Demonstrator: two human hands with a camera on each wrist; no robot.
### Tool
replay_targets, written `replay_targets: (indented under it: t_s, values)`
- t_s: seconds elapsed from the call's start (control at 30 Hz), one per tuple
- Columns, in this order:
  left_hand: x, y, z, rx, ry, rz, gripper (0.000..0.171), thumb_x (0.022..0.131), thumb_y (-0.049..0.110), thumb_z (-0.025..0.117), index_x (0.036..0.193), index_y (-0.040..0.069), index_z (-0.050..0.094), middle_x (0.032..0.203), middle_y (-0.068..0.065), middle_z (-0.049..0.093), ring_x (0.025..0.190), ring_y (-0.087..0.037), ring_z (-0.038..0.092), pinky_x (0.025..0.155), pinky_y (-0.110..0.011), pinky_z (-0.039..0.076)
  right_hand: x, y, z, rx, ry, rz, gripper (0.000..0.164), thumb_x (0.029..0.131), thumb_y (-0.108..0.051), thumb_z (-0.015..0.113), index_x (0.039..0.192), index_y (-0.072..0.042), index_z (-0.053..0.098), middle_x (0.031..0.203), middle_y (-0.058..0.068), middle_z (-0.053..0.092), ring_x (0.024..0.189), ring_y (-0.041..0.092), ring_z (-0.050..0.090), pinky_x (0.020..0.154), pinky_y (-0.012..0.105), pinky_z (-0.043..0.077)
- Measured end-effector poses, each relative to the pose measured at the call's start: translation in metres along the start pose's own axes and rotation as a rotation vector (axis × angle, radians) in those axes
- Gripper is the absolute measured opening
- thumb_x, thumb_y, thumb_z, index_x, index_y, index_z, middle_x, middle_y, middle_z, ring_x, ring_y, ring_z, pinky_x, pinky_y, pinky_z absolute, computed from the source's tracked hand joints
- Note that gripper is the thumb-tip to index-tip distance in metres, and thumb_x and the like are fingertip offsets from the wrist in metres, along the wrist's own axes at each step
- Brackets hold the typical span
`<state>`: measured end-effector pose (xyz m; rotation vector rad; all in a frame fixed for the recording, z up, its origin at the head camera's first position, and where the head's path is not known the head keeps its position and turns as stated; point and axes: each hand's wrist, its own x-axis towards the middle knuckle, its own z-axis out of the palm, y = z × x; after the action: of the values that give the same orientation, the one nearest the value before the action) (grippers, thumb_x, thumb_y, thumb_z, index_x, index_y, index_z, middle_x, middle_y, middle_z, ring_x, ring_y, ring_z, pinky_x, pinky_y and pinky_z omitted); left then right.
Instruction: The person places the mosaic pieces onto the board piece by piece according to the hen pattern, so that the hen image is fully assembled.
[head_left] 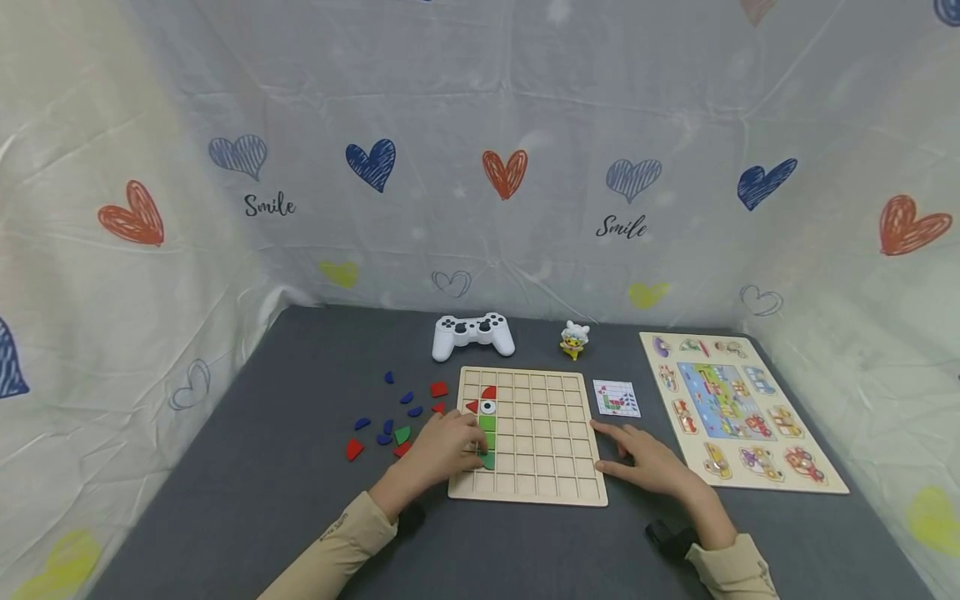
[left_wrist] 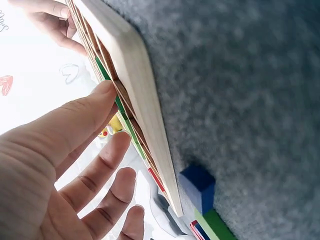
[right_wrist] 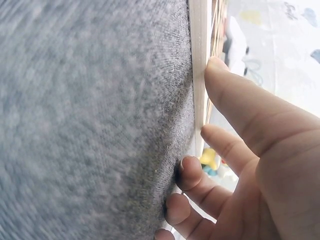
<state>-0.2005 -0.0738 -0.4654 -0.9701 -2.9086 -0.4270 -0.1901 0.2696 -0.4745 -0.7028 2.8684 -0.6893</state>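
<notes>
A wooden grid board [head_left: 544,433] lies on the dark table, its left column holding a red piece [head_left: 489,392], a white piece with an eye [head_left: 487,407] and several green pieces [head_left: 487,423]. A red triangle [head_left: 472,406] sits beside the eye. My left hand [head_left: 448,446] reaches over the board's left side; its thumb tip [left_wrist: 105,87] touches a green piece in the column, the other fingers loosely spread. The index finger is mostly hidden behind the thumb. At the board's right edge, my right hand [head_left: 645,460] rests its thumb and index fingertips against the wood.
Loose blue [head_left: 362,423], red [head_left: 354,449] and green [head_left: 402,434] pieces lie left of the board. Behind it stand a white game controller [head_left: 473,335] and a small figurine [head_left: 574,340]. To the right are a pattern card [head_left: 617,398] and a picture puzzle board [head_left: 738,412].
</notes>
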Motion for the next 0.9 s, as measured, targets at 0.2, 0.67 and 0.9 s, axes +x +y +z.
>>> replay_targets:
  t_s: [0.2, 0.67, 0.9]
  values:
    - [0.000, 0.002, 0.000, 0.012, 0.013, 0.017, 0.010, 0.073, 0.031, 0.077, 0.082, 0.028, 0.072, 0.087, 0.009, 0.059, 0.084, -0.012, 0.051, 0.076, -0.036, 0.042, 0.000, -0.001, 0.000, 0.004, 0.004, -0.004, 0.064, 0.084, -0.042, 0.065, 0.137, -0.012, 0.045, 0.073, -0.004, 0.039, 0.059, 0.004, 0.027, 0.055, 0.021, 0.025]
    - [0.000, 0.000, 0.002, -0.001, 0.045, -0.004, 0.009, 0.074, 0.030, 0.076, 0.080, 0.028, 0.070, 0.083, 0.009, 0.058, 0.077, -0.010, 0.048, 0.069, -0.030, 0.039, 0.000, -0.001, -0.001, 0.000, 0.003, 0.002, 0.064, 0.084, -0.043, 0.064, 0.137, -0.013, 0.045, 0.074, -0.004, 0.039, 0.059, 0.005, 0.028, 0.054, 0.021, 0.025]
    - [-0.008, -0.015, -0.005, -0.009, 0.092, -0.055, 0.010, 0.075, 0.027, 0.075, 0.083, 0.026, 0.069, 0.084, 0.009, 0.059, 0.076, -0.010, 0.048, 0.069, -0.033, 0.040, -0.001, -0.002, 0.000, -0.004, 0.019, -0.014, 0.063, 0.084, -0.041, 0.065, 0.137, -0.013, 0.046, 0.073, -0.005, 0.039, 0.060, 0.002, 0.025, 0.054, 0.021, 0.025]
